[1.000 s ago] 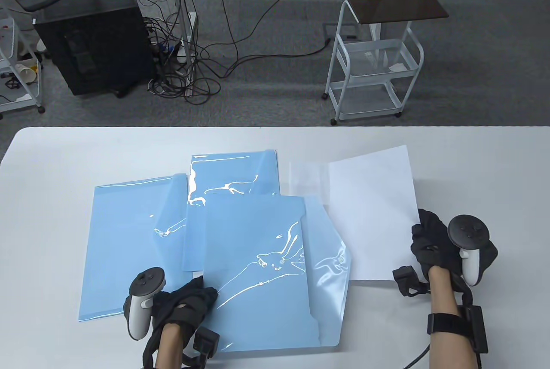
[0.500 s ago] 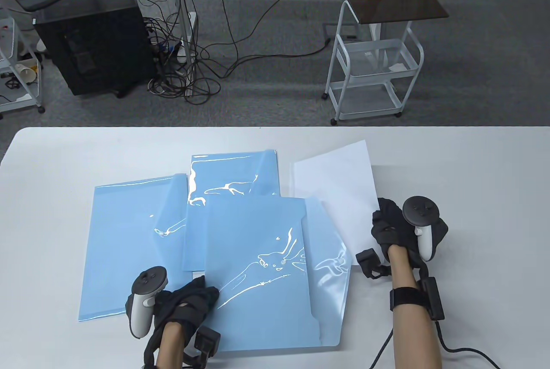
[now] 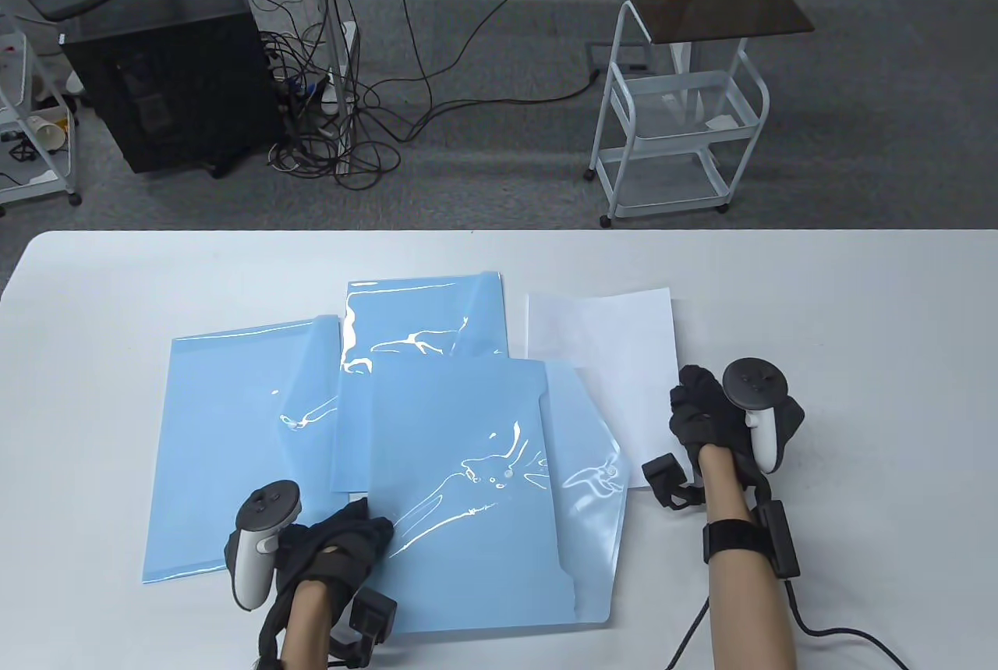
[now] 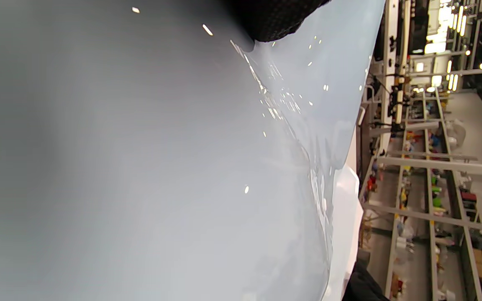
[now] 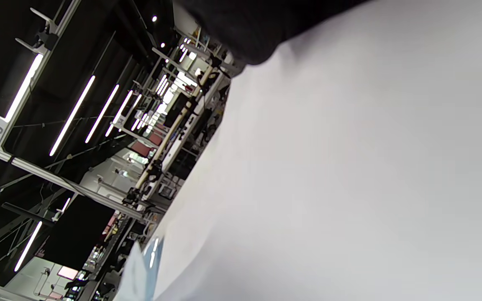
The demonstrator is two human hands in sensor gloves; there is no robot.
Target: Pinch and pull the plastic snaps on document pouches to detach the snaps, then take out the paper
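Note:
Three light blue document pouches lie overlapped on the white table (image 3: 858,311). The front pouch (image 3: 483,529) has its flap (image 3: 592,459) folded open to the right, its snap (image 3: 511,475) undone. My left hand (image 3: 366,533) pinches that pouch's left edge; a gloved fingertip (image 4: 274,21) dents the glossy plastic in the left wrist view. A white paper (image 3: 608,366) lies flat beside the flap, outside the pouch. My right hand (image 3: 690,397) grips the paper's right edge with curled fingers. The right wrist view shows only dark glove (image 5: 245,29) above the white sheet (image 5: 349,167).
The left pouch (image 3: 226,451) and back pouch (image 3: 425,315) lie partly under the front one. Beyond the table's far edge stand a white trolley (image 3: 678,124), a black computer case (image 3: 168,77) and floor cables (image 3: 351,140). A cable (image 3: 826,631) trails from my right wrist.
My right hand has carried the paper left and toward the far side, then laid it flat beside the open flap. The front pouch has shifted slightly; my left hand has stayed put.

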